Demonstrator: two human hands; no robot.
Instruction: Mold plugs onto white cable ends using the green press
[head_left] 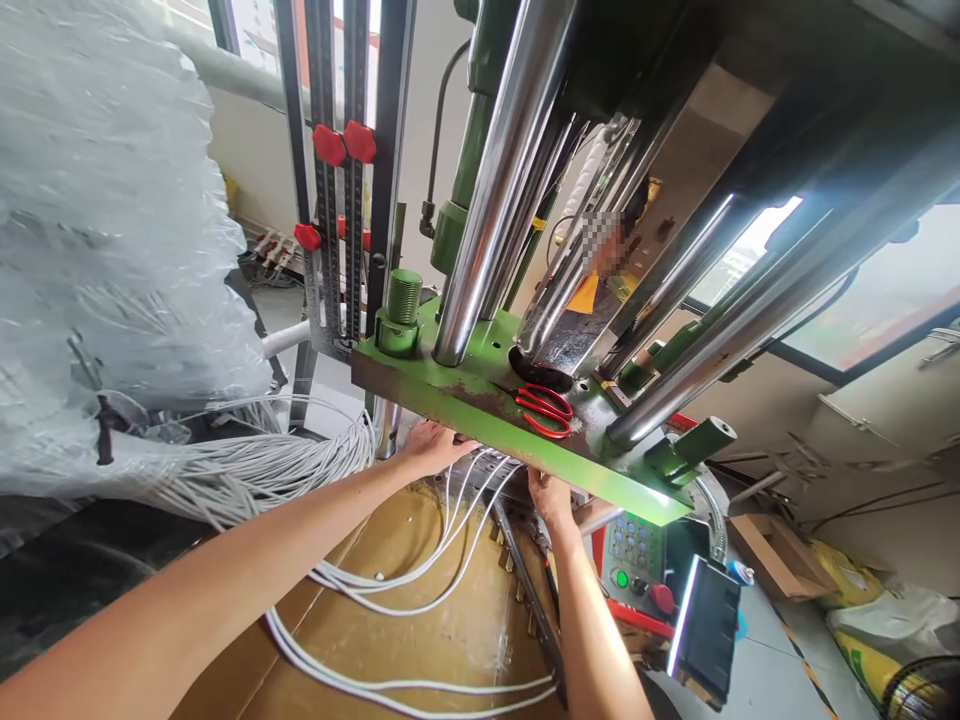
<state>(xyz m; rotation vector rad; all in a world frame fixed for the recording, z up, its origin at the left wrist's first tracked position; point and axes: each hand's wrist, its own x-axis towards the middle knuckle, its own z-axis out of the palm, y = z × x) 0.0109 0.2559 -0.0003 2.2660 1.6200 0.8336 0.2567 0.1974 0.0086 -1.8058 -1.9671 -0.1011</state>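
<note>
Both of my arms reach forward under the edge of the green machine plate (480,425). My left hand (435,447) is at the plate's lower edge, left of several white cables (457,530) that run out from under it. Its fingertips are hidden below the plate. On the right side of those cables, my right hand (551,497) also goes under the plate, with its fingers mostly out of sight. I cannot make out what either hand holds. Red-handled scissors (544,408) lie on top of the plate above my hands.
A thick bundle of white cables (247,465) lies at left beside plastic wrapping (112,220). Steel columns (495,180) rise from the plate. A control panel (634,560) with buttons sits to the right. Below is a brown work surface (360,640); a person (600,260) is behind the machine.
</note>
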